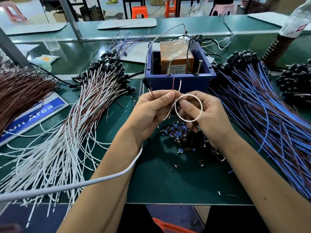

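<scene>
My left hand [151, 110] pinches a brown wire [173, 84] and a white wire between thumb and fingers, their tips pointing up toward a blue box. A second brown wire end with a black cap sticks up left of the thumb. The white wire [199, 105] curls into a round loop in front of my right hand [207, 115], whose curled fingers hold the loop's lower side. The blue box [180, 82] stands just beyond both hands, with an orange block [176, 61] and two screws inside.
A pile of white and brown wires [75, 132] with black caps lies at left, a blue and brown bundle [269, 115] at right. Cut insulation bits [178, 132] litter the green mat under the hands. A grey cable [101, 180] crosses my left forearm.
</scene>
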{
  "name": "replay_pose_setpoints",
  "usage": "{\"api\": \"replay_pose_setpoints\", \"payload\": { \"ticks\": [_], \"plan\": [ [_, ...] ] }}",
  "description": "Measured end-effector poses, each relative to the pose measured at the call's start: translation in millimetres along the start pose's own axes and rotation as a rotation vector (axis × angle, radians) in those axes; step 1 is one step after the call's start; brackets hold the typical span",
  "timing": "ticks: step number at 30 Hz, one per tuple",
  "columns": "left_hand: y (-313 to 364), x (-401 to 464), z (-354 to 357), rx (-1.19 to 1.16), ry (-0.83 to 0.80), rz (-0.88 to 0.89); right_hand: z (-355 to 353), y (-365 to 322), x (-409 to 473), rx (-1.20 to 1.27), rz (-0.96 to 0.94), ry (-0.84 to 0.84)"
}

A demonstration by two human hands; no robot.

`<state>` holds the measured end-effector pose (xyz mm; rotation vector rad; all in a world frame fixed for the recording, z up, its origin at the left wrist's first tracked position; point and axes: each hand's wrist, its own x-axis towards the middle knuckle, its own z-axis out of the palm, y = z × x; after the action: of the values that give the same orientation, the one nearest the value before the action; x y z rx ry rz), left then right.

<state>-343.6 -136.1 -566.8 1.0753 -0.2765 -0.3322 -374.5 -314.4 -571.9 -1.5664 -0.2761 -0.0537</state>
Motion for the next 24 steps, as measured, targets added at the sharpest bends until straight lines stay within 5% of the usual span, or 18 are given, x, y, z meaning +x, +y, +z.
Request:
{"api": "replay_pose_setpoints", "payload": {
  "ticks": [12,24],
  "plan": [
    [-5.9,0.6,-2.9,0.079,-0.090,-0.127,-5.7,-2.4,2.7,0.068,-0.115,0.219],
    [-8.3,1.3,4.1,0.067,-0.085,-0.032,-5.7,-6.2,4.6,0.477,0.098,0.074]
  ]
}}
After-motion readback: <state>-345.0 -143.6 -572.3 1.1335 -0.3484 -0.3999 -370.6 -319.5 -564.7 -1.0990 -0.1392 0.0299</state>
